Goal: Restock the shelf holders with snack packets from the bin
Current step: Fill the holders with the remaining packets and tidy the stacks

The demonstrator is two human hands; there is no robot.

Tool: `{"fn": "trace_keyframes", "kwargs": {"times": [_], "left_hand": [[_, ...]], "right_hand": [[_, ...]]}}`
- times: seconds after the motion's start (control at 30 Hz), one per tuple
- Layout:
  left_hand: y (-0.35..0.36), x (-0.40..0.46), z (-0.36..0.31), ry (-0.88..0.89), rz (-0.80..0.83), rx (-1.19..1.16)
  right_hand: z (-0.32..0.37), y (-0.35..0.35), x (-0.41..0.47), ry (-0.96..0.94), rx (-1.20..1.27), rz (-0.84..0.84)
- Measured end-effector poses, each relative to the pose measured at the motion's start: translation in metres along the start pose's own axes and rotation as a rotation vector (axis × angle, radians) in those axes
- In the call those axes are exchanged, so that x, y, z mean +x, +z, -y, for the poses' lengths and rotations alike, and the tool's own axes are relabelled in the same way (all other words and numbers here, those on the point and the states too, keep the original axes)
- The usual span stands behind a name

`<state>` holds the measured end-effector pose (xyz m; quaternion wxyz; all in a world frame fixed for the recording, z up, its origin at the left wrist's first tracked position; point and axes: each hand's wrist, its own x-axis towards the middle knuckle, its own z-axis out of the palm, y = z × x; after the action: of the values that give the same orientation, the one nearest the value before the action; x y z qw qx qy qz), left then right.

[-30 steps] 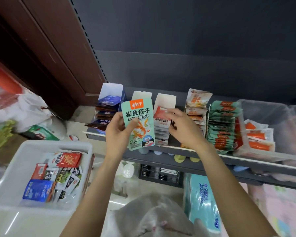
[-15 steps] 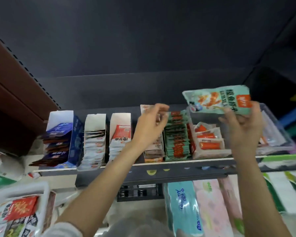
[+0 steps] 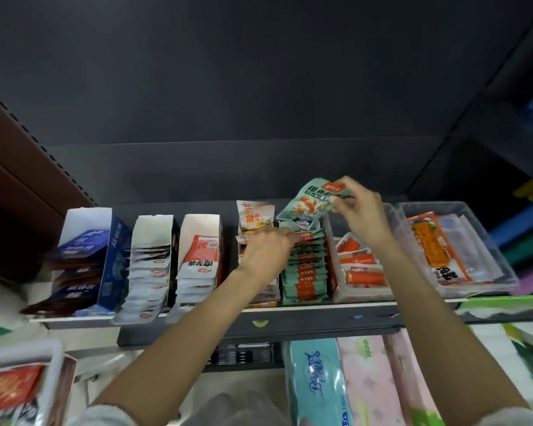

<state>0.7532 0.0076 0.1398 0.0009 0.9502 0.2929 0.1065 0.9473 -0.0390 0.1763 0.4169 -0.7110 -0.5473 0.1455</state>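
Green snack packet (image 3: 312, 200) held above green stack (image 3: 305, 265) on shelf (image 3: 320, 315), pinched at top edge by right hand (image 3: 359, 207). Left hand (image 3: 266, 253) lower and to left, fingertips on rear top of same stack, curled; grip unclear. Hands near, not touching. Three cardboard holders (image 3: 154, 259) at left, two clear trays (image 3: 462, 253) at right. White bin (image 3: 22, 382) at lower left, one red packet (image 3: 11, 387) visible inside.

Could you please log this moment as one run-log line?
right hand: pinches green packet | left hand: parts green stack | packet: not yet inserted
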Motion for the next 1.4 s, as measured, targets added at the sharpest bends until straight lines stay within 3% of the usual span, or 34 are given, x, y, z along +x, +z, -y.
{"fn": "trace_keyframes", "kwargs": {"times": [0.2, 0.3, 0.6, 0.7, 0.87, 0.93, 1.03, 1.17, 1.27, 1.4], "left_hand": [[-0.006, -0.001, -0.004, -0.015, -0.022, -0.026], [-0.011, -0.002, -0.006, -0.027, -0.014, -0.025], [-0.005, -0.006, -0.004, -0.046, -0.065, -0.056], [-0.006, -0.014, -0.001, -0.067, -0.130, -0.169], [-0.035, -0.061, 0.014, -0.144, -0.414, -0.285], [-0.050, -0.096, 0.027, -0.186, -0.576, -0.344], [-0.060, -0.161, 0.053, -0.304, -0.749, -0.376], [-0.060, -0.263, 0.098, -0.564, -0.741, -0.357], [-0.060, -0.348, 0.134, -0.827, -0.611, -0.329], [-0.044, -0.463, 0.202, -1.131, -0.210, -0.318]], "right_hand": [[0.016, -0.003, 0.005, -0.283, -0.230, -0.026], [0.018, -0.004, 0.007, -0.313, -0.260, 0.062], [-0.013, 0.036, -0.005, -0.092, -0.524, 0.298], [-0.009, 0.032, -0.005, -0.037, -0.514, 0.351], [0.035, 0.026, -0.051, -0.064, -0.149, -0.119], [0.064, 0.043, -0.076, -0.145, -0.024, -0.162], [0.105, 0.092, -0.113, -0.210, 0.150, -0.043], [0.150, 0.184, -0.155, -0.263, 0.181, 0.285], [0.182, 0.254, -0.180, -0.295, 0.077, 0.548], [0.230, 0.348, -0.213, -0.340, -0.008, 0.783]]}}
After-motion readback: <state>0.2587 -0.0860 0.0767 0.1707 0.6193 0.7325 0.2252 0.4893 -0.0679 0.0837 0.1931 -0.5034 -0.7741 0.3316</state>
